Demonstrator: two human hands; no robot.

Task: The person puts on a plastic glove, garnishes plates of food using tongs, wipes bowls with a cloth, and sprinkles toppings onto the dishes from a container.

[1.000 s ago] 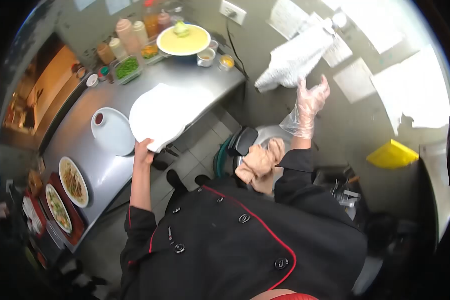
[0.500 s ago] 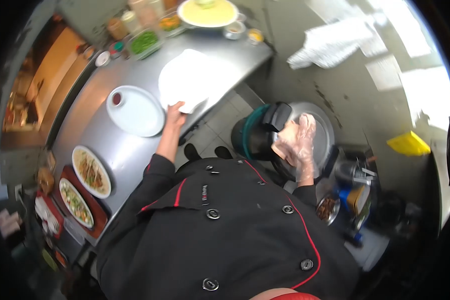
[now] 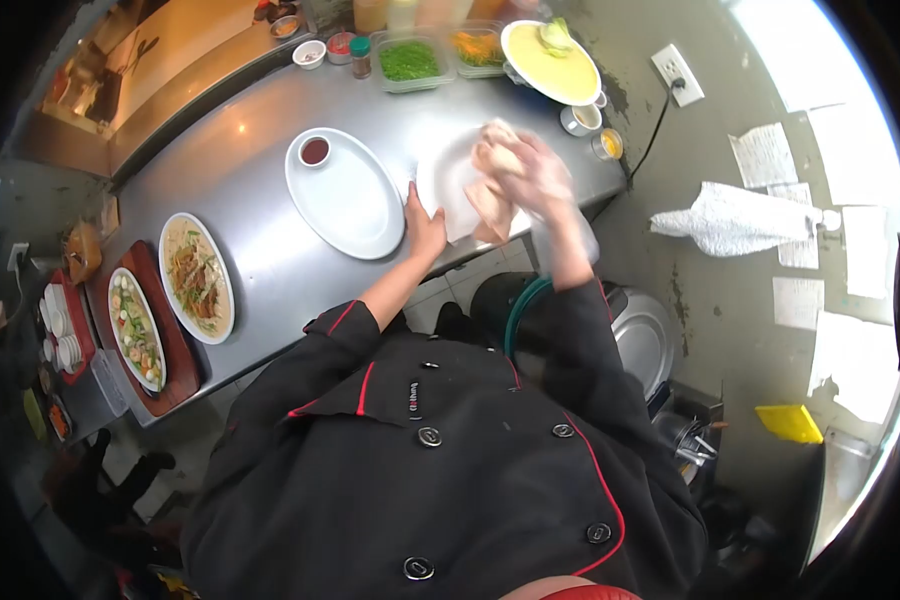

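Right hand [image 3: 540, 180] closed around tan cloth [image 3: 491, 208], bunched at its fingers, over white plate [image 3: 445, 172]

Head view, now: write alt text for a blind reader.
A gloved right hand holds pale, motion-blurred food above a white plate on a steel counter; the bare left hand is at the plate's edge. Also there: an oval platter with sauce and two filled dishes.

Blurred right hand [image 3: 542, 180] — cropped bottles [image 3: 370, 14]
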